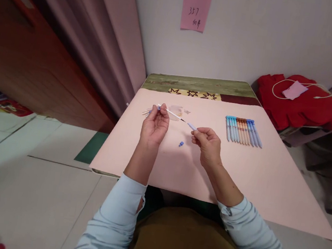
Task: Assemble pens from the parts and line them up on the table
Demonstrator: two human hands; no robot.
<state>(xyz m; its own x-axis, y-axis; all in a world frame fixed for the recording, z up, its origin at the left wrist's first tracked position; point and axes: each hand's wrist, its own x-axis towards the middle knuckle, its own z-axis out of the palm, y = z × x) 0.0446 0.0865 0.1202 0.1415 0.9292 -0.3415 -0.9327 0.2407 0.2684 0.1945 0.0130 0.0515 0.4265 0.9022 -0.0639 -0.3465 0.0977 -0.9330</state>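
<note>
My left hand (156, 126) is closed, pinching a thin white pen refill (172, 113) whose dark tip points right. A small blue part shows at the same fingertips; its shape is mostly hidden. Between the thumb and fingers of my right hand (209, 145) is a pale lavender-blue pen barrel (191, 126). Its end faces the refill's tip, with a slight gap between them. Below them a small blue pen piece (181, 144) lies on the pink table covering (178, 167). Several thin white sticks (146, 112), like refills, lie behind my left hand.
Further back lie clear small parts (175, 109) and a little pile of tiny pieces (187, 112). Several pens (242, 131) in blue, brown and violet-blue form a row at right. Beyond the table are a red cloth (304, 107) with a white cable, and a curtain (107, 17) at left.
</note>
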